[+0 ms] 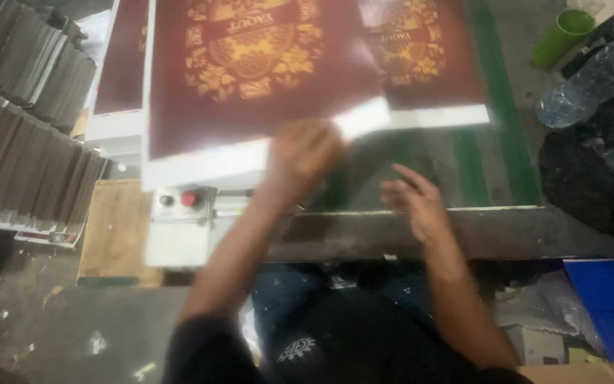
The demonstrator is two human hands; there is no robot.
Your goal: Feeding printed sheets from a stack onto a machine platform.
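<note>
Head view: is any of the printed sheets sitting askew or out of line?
Yes. The large maroon printed sheet with gold ornament under the left hand lies tilted, its white bottom edge rising to the right and overlapping the second maroon sheet on the green-striped table. The right hand hovers open, touching nothing.

A single head-worn camera looks steeply down and forward from just above the person's own arms, close over the near edge of the bench (406,231). It takes in the bench top ahead, the person's lap below, and floor on the left.
</note>
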